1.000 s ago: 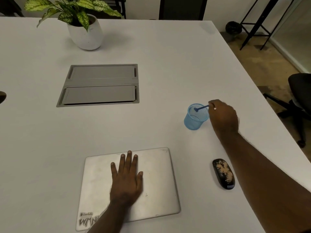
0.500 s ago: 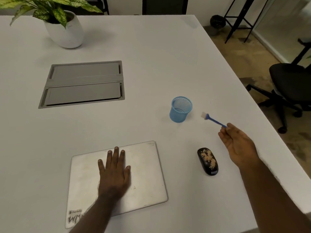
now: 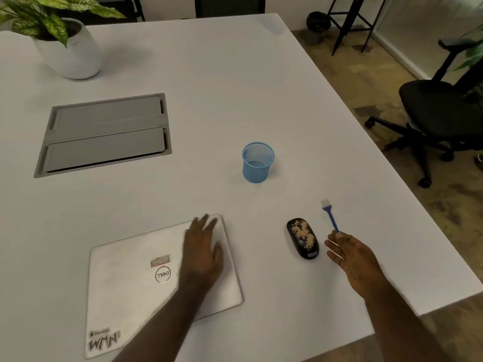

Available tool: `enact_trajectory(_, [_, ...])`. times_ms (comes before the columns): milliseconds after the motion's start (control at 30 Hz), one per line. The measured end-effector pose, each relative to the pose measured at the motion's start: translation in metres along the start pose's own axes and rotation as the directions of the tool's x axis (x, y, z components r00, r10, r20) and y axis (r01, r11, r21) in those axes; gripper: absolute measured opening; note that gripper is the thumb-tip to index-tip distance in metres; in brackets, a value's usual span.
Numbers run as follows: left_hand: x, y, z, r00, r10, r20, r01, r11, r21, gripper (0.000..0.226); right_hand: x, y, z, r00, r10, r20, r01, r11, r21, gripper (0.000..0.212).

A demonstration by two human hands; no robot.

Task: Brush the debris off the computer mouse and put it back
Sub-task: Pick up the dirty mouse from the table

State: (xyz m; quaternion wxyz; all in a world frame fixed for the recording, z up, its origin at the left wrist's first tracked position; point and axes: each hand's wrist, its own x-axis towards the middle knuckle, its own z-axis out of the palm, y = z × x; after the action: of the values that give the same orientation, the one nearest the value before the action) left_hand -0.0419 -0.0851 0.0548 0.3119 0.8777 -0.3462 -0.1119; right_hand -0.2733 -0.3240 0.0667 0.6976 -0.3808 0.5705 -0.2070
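A black computer mouse (image 3: 303, 237) lies on the white table (image 3: 235, 74), its top speckled with tan debris. Just right of it, my right hand (image 3: 351, 257) pinches the end of a small blue brush (image 3: 330, 218) whose white bristles point away from me, above the table beside the mouse. My left hand (image 3: 202, 252) is blurred, fingers spread flat over the far right part of a closed silver laptop (image 3: 125, 283).
A blue mesh cup (image 3: 257, 163) stands behind the mouse. A grey cable hatch (image 3: 104, 134) is set into the table at the left, and a potted plant (image 3: 65, 45) stands at the far left corner. The table edge runs close on the right, with a black office chair (image 3: 441, 111) beyond.
My right hand lifted the brush out of the blue cup and brought it down beside the mouse. My left hand slid rightward across the laptop lid.
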Motion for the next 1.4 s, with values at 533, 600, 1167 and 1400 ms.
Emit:
enact_trajectory(533, [0.016, 0.129, 0.107, 0.735, -0.406, 0.543, 0.664, 0.593, -0.455, 0.028, 0.017, 0.016, 0.019, 0.993, -0.113, -0.038, 0.102, 0.972, -0.213, 0.020])
enact_trajectory(600, [0.016, 0.133, 0.110, 0.734, -0.419, 0.534, 0.674, 0.548, -0.496, 0.026, 0.018, 0.019, 0.021, 0.994, -0.102, -0.039, 0.092, 0.975, -0.200, 0.019])
enact_trajectory(1167, [0.026, 0.141, 0.137, 0.670, -0.557, 0.491, 0.735, 0.408, -0.541, 0.027, 0.010, 0.024, 0.024, 0.992, -0.110, -0.062, 0.093, 0.970, -0.227, 0.019])
enact_trajectory(1400, [0.024, 0.137, 0.139, 0.636, -0.507, 0.582, 0.754, 0.247, -0.609, 0.021, -0.003, 0.024, 0.024, 0.990, -0.133, -0.040, 0.123, 0.972, -0.202, 0.018])
